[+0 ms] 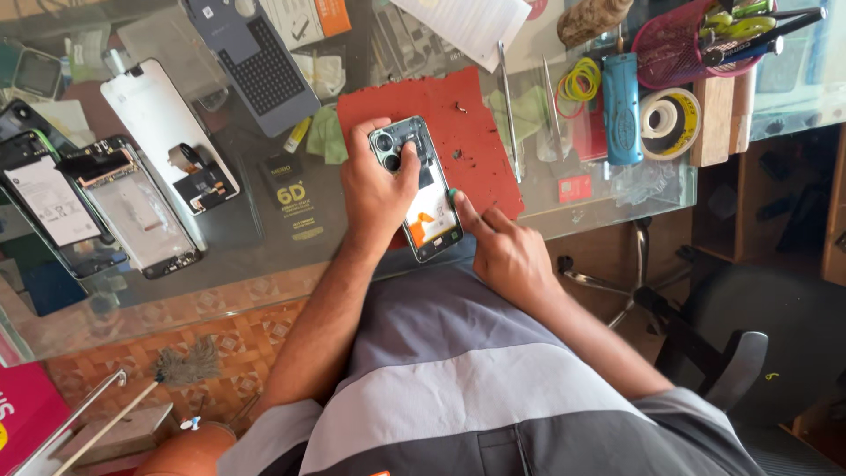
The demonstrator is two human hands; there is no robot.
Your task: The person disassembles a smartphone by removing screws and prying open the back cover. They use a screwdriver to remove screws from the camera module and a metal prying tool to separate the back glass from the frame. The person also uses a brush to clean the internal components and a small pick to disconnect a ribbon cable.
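Observation:
My left hand grips a phone with its back cover off, thumb pressing near the camera rings at its top. The phone lies face down on a red mat at the glass table's near edge. My right hand rests against the phone's right side, index finger touching its edge with something small and green at the fingertip. An orange-and-white part shows inside the phone's lower half.
Several opened phones and a white back cover lie at the left. Tweezers, yellow rubber bands, a blue cylinder, a tape roll and a pink basket of tools sit at the right. The glass table's edge runs near my lap.

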